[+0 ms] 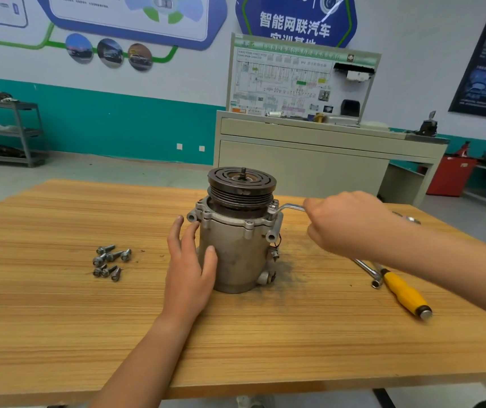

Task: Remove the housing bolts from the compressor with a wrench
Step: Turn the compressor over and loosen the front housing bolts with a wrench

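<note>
left hand (pixel 190 266) flat on compressor (pixel 235 240) | right hand (pixel 344 222) grip clamped on wrench (pixel 290 207) | loose bolts (pixel 111 262) left on wooden desk (pixel 59 319)

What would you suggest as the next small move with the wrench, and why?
Probably swing the wrench through a short arc to loosen the bolt its end sits on, at the compressor flange. The right hand grips the handle, the left hand braces the housing, and loose bolts already lie on the table.
</note>
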